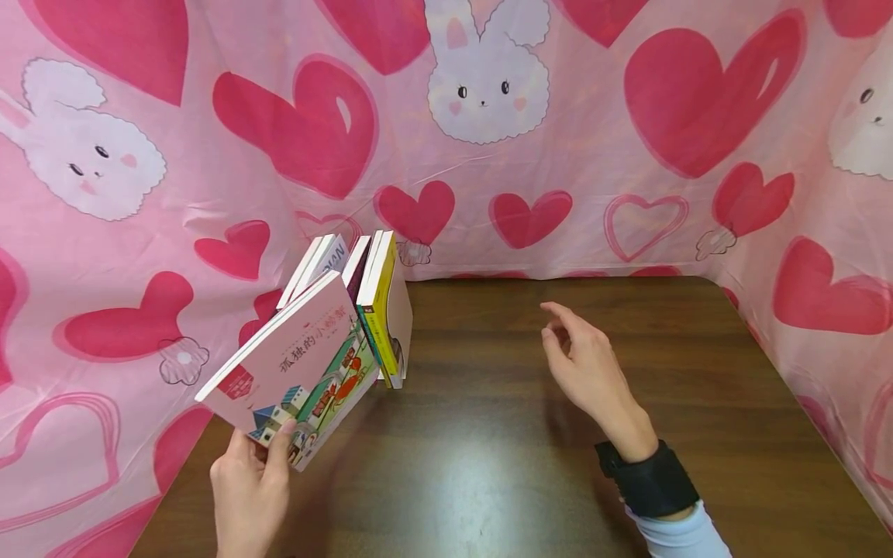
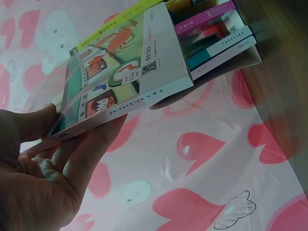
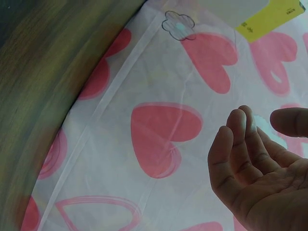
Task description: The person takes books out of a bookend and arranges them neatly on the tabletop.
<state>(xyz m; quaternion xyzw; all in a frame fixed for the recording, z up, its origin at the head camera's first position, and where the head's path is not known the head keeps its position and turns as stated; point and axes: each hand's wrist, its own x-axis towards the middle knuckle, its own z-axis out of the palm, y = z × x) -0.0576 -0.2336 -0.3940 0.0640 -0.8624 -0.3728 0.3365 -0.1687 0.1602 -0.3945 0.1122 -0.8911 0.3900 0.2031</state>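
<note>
My left hand [image 1: 251,484] pinches the lower corner of a pink picture book [image 1: 300,372], thumb on the front cover and fingers behind. The book is tilted in the air, its cover showing houses and a red crab-like figure. Behind it stands a row of upright books [image 1: 384,310], partly hidden by the held one; the rightmost has a yellow spine. In the left wrist view the held book [image 2: 120,72] overlaps the row's spines. My right hand [image 1: 586,360] hovers over the table to the right, holding nothing, fingers loosely bent and thumb apart from them.
The brown wooden table [image 1: 488,434] extends beneath both hands. Pink cloth [image 1: 488,167] with hearts and rabbit faces hangs around its back and sides. A black band [image 1: 649,477] circles the right wrist. The book row stands near the table's back left.
</note>
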